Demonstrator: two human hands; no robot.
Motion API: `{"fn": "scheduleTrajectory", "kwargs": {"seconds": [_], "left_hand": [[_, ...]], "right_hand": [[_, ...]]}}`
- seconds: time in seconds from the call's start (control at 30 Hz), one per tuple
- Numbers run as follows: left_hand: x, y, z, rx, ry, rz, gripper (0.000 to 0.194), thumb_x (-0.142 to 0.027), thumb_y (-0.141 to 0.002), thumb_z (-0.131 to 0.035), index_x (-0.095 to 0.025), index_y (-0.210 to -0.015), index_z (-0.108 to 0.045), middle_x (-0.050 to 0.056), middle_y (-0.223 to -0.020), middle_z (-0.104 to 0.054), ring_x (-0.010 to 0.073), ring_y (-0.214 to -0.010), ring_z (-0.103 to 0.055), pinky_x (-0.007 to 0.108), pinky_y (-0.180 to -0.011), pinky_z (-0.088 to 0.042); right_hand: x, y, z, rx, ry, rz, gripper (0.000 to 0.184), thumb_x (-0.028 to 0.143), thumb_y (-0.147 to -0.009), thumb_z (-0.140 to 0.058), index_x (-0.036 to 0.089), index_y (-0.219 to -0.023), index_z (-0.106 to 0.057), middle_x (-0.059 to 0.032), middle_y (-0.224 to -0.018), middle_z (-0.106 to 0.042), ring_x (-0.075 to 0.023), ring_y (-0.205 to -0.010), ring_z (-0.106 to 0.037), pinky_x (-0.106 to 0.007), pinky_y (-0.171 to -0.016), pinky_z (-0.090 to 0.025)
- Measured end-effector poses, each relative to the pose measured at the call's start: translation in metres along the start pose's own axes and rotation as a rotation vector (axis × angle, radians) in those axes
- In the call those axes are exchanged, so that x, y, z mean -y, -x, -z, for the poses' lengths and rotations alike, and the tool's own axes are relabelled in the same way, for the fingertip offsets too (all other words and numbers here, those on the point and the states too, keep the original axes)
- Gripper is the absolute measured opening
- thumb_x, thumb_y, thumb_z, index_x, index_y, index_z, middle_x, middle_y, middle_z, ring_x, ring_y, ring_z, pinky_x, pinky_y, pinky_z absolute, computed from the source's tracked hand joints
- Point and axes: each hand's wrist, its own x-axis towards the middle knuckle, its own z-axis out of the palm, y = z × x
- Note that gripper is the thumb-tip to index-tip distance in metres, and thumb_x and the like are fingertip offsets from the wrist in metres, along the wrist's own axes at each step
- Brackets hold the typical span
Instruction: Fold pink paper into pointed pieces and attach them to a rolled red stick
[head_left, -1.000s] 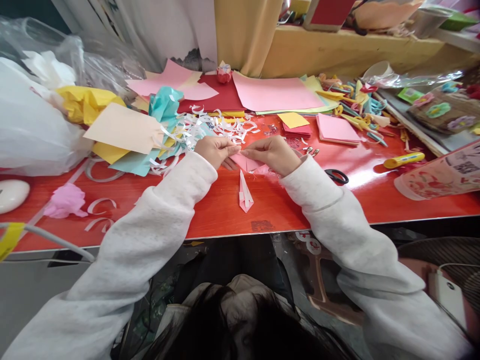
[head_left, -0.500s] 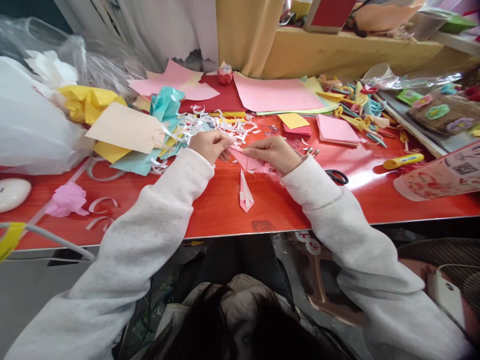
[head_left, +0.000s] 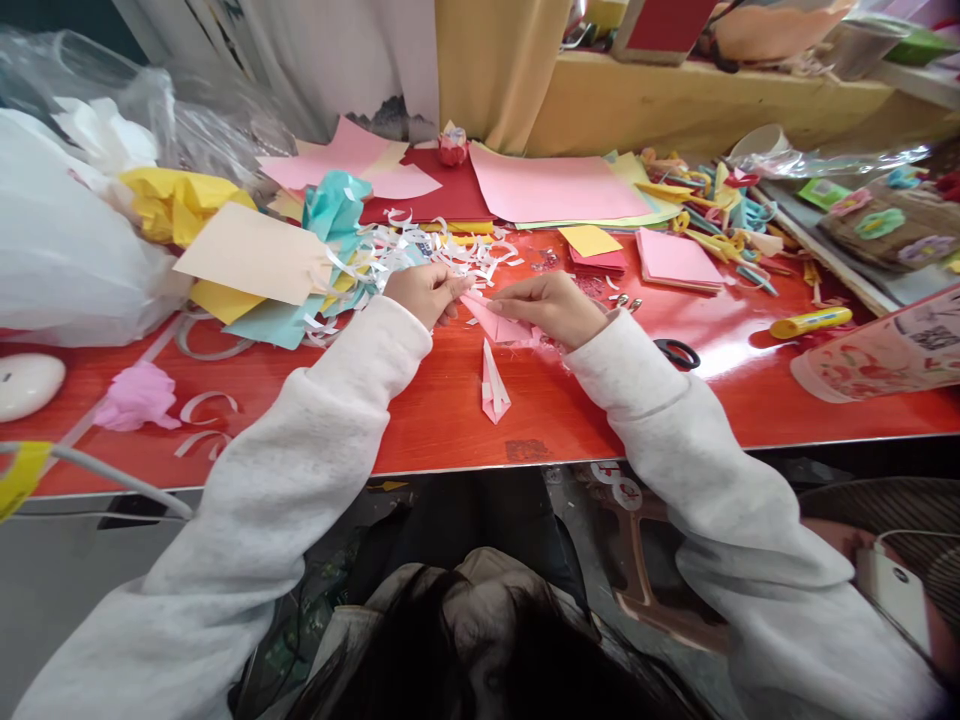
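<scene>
Both hands pinch a small folded pink paper (head_left: pixel 496 322) just above the red table (head_left: pixel 420 420). My left hand (head_left: pixel 426 291) grips its left tip with closed fingers. My right hand (head_left: pixel 549 303) presses its right part, fingers curled over it. A second folded pink-and-white paper piece (head_left: pixel 493 386) lies pointed on the table just below the hands.
White paper shreds (head_left: pixel 427 255) and teal, yellow and beige sheets pile at left. Pink and red sheets (head_left: pixel 555 187) lie behind. A pink square stack (head_left: pixel 673 258), black-handled scissors (head_left: pixel 677 352), a yellow glue stick (head_left: pixel 808 321), a pink tissue flower (head_left: pixel 136 397) and plastic bags (head_left: pixel 67 240) surround.
The hands have shifted slightly up and apart, turning the pink paper so its tip points toward the left hand. The piece on the table has not moved.
</scene>
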Motion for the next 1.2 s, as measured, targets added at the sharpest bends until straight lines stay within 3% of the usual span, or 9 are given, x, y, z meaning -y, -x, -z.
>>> {"fn": "scheduleTrajectory", "kwargs": {"seconds": [0.27, 0.43, 0.57, 0.67, 0.83, 1.2], "left_hand": [[-0.0022, -0.0018, -0.0019, 0.100, 0.218, 0.004, 0.021, -0.030, -0.067, -0.069, -0.012, -0.062, -0.058, 0.000, -0.052, -0.058, 0.0074, -0.048, -0.054, 0.019, -0.049, -0.044], [-0.0018, -0.0033, -0.0002, 0.059, 0.298, 0.015, 0.016, -0.021, -0.063, -0.071, -0.012, -0.061, -0.058, -0.002, -0.048, -0.055, 0.0062, -0.045, -0.053, 0.019, -0.050, -0.047], [-0.0031, -0.0029, 0.0008, 0.063, 0.373, 0.057, 0.015, -0.020, -0.064, -0.071, -0.011, -0.063, -0.059, -0.002, -0.053, -0.058, 0.0067, -0.049, -0.056, 0.021, -0.055, -0.050], [-0.0044, -0.0032, 0.0023, 0.063, 0.416, 0.095, 0.015, -0.019, -0.063, -0.071, -0.011, -0.063, -0.059, -0.002, -0.056, -0.059, 0.0072, -0.052, -0.057, 0.022, -0.059, -0.052], [-0.0060, -0.0040, 0.0044, 0.057, 0.463, 0.139, 0.016, -0.021, -0.063, -0.071, -0.011, -0.062, -0.058, -0.001, -0.061, -0.059, 0.0099, -0.060, -0.060, 0.026, -0.064, -0.053], [-0.0092, 0.0020, 0.0005, 0.062, 0.465, 0.134, 0.024, -0.031, -0.072, -0.063, -0.011, -0.058, -0.058, 0.001, -0.059, -0.059, 0.0107, -0.060, -0.060, 0.023, -0.058, -0.051]], "right_hand": [[0.0014, 0.0013, 0.0003, 0.001, -0.004, -0.016, 0.025, 0.033, -0.075, -0.060, 0.009, -0.068, -0.062, 0.0054, -0.049, -0.037, -0.0034, -0.046, -0.029, -0.022, -0.045, -0.025], [0.0033, 0.0021, -0.0007, 0.153, -0.108, -0.087, 0.035, 0.044, -0.074, -0.060, 0.011, -0.062, -0.056, 0.0032, -0.051, -0.043, -0.0042, -0.047, -0.038, -0.020, -0.045, -0.031], [0.0041, 0.0026, -0.0006, 0.101, -0.132, -0.039, 0.035, 0.044, -0.071, -0.063, 0.013, -0.058, -0.052, 0.0036, -0.049, -0.044, -0.0041, -0.046, -0.039, -0.019, -0.042, -0.032], [0.0037, 0.0028, 0.0005, 0.137, -0.174, -0.046, 0.035, 0.042, -0.073, -0.061, 0.012, -0.059, -0.052, 0.0039, -0.049, -0.044, -0.0041, -0.048, -0.042, -0.018, -0.045, -0.035], [0.0028, 0.0036, 0.0016, 0.223, -0.306, -0.134, 0.020, 0.031, -0.074, -0.063, 0.011, -0.075, -0.059, -0.0004, -0.065, -0.058, -0.0069, -0.061, -0.054, -0.022, -0.059, -0.047], [0.0025, 0.0031, 0.0029, 0.321, -0.350, -0.296, 0.009, 0.019, -0.070, -0.067, 0.011, -0.069, -0.062, -0.0027, -0.063, -0.064, -0.0099, -0.060, -0.062, -0.023, -0.063, -0.054]]}}
